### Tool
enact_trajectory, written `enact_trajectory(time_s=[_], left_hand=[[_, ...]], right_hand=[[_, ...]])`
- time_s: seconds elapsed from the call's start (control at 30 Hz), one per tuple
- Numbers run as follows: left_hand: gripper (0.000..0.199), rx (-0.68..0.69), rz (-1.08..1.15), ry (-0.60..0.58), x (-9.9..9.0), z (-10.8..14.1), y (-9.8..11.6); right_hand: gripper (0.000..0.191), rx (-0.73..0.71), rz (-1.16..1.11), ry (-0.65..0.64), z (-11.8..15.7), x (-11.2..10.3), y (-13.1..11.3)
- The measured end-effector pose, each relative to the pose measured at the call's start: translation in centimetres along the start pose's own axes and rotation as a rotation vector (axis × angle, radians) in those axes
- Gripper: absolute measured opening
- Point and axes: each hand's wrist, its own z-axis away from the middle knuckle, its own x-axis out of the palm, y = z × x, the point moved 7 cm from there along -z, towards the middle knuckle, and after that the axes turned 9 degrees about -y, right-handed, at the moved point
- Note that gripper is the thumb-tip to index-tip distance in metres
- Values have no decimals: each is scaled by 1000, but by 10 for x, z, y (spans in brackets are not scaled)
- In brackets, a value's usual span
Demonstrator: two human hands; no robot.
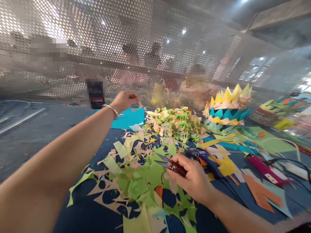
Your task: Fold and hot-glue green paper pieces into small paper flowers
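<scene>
My right hand (191, 176) grips small scissors (176, 166) with dark red handles. Their two pointed blades stand apart over green paper scraps (136, 184) with rounded cut-outs. Stretched forward, my left hand (126, 100) wears a silver bangle at the wrist. Its fingers are bent together above a bright blue paper sheet (130, 118); whatever may be between them is too small to make out. Just right of that sheet rises a heap of small cut paper pieces (175, 124) in green, cream and peach.
A layered paper piece with yellow, teal and peach points (229, 106) stands at the back right. Nearer lie a dark blue glue gun (210, 161), a magenta power strip (268, 171) with cables and orange paper (262, 191). Behind the table runs a perforated metal screen (136, 26).
</scene>
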Motion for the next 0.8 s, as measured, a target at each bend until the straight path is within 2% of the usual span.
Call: enact_trajectory(time_s=[0.13,0.2,0.23,0.3,0.47,0.53,0.6,0.67,0.8], left_hand=[[23,152,5,-225,73,17,45],[26,173,-25,-313,96,24,53],[28,167,-50,-334,99,25,51],[30,122,-119,-326,92,24,38],[39,-85,-322,-165,36,18,-24],[41,-133,-382,-151,25,23,-43],[41,-160,-426,-165,26,29,-54],[41,-164,-454,-188,35,35,-55],[39,-81,-465,-250,67,40,-33]], right_hand=[[6,-12,11,-6,0,1,-1],[7,-14,11,-10,0,1,-2],[7,-15,14,-8,0,0,-3],[6,-19,22,5,0,-1,-3],[7,-44,26,21,2,-3,-3],[6,-56,28,24,3,-3,-4],[5,-62,35,22,3,-2,-4],[5,-66,40,15,3,-1,-4],[4,-58,25,11,3,0,-4]])
